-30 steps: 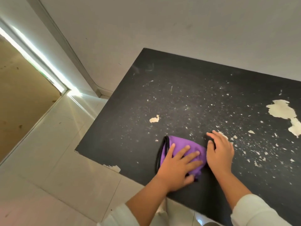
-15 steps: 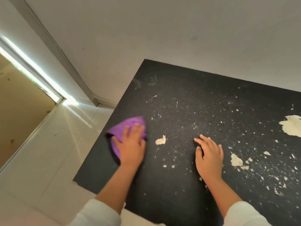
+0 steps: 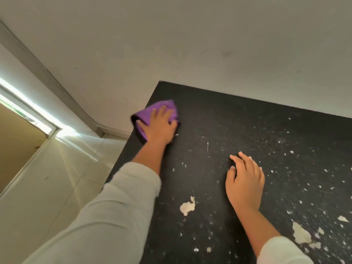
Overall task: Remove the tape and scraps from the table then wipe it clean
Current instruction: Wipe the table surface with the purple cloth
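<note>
Pressing a crumpled purple cloth (image 3: 166, 111) flat w/ straight fingers, left hand (image 3: 160, 128) works the black tabletop's (image 3: 247, 134) far-left corner, approx 11 o'clock; right hand (image 3: 245, 184) rests open on the surface; pale scraps (image 3: 187, 206) litter 5 o'clock.

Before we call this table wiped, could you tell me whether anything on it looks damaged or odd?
Yes: the black table is speckled with pale flecks and larger patches, looking like chipped or stuck residue.
</note>
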